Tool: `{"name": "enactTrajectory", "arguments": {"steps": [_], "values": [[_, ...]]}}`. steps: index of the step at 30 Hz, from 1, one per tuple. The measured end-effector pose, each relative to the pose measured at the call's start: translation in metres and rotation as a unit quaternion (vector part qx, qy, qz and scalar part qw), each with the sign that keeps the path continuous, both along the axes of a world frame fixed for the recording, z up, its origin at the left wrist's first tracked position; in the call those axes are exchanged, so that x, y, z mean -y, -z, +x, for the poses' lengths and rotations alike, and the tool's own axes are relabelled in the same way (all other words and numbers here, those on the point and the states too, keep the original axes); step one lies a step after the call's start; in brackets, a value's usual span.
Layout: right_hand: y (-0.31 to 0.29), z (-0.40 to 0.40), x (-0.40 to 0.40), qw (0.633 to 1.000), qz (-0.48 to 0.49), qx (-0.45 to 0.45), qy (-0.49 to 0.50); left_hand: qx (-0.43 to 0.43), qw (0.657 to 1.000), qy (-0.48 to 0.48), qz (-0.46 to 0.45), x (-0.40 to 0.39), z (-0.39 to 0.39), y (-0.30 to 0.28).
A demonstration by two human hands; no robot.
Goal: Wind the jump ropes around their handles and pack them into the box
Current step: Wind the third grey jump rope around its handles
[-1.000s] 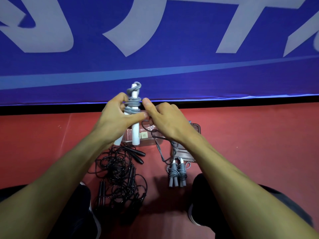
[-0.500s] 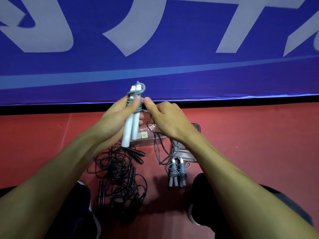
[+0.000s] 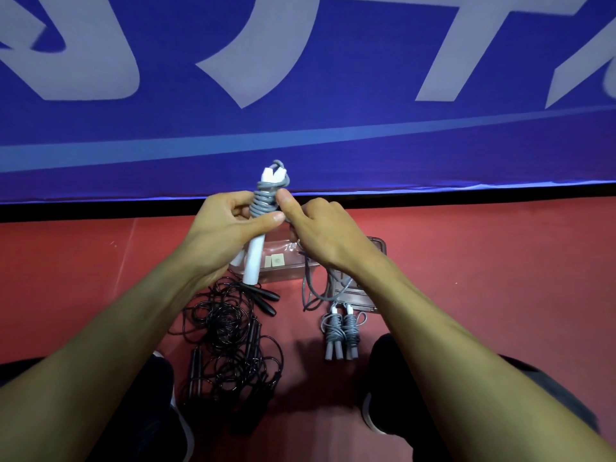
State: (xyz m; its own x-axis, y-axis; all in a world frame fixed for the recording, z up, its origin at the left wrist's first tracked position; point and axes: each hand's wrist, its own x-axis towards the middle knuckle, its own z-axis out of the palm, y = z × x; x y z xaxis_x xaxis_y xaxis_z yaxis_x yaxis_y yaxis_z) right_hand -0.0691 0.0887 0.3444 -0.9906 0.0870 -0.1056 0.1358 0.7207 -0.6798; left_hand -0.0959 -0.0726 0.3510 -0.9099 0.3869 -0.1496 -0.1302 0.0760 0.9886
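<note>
My left hand point(image 3: 221, 230) grips a pair of white handles point(image 3: 255, 260) held upright, with grey rope point(image 3: 265, 203) coiled round their upper part. My right hand point(image 3: 321, 233) pinches the grey rope beside the coils, thumb against them. The loose tail of that rope point(image 3: 308, 288) hangs down to the floor. A clear plastic box point(image 3: 283, 273) lies on the red floor under my hands, partly hidden. A wound grey jump rope point(image 3: 340, 331) lies on the floor below the box's lid. A tangle of black jump ropes point(image 3: 230, 341) lies to its left.
A clear lid point(image 3: 361, 298) lies to the right of the box. A blue banner point(image 3: 300, 128) with pale lettering stands along the far edge of the red floor point(image 3: 483, 278). My shoes point(image 3: 373, 415) and dark trouser legs flank the ropes.
The handles tilted and turned in my left hand, then came upright again. My right hand has laid more grey rope on the coils, and the hanging tail is shorter.
</note>
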Motion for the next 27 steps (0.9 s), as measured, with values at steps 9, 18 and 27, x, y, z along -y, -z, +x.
{"name": "enactTrajectory", "arguments": {"steps": [9,18,27], "values": [[-0.004,0.006,-0.004,1.0,-0.017,-0.006,-0.023,-0.019,0.998,-0.036,-0.049,0.012,-0.009,-0.003],[-0.007,0.003,-0.004,0.997,-0.022,-0.039,-0.07,-0.035,0.999,-0.017,-0.031,0.015,-0.013,-0.001],[-0.005,0.004,-0.006,0.997,-0.027,-0.048,-0.057,0.101,0.995,-0.004,0.026,0.009,-0.013,0.001]]}}
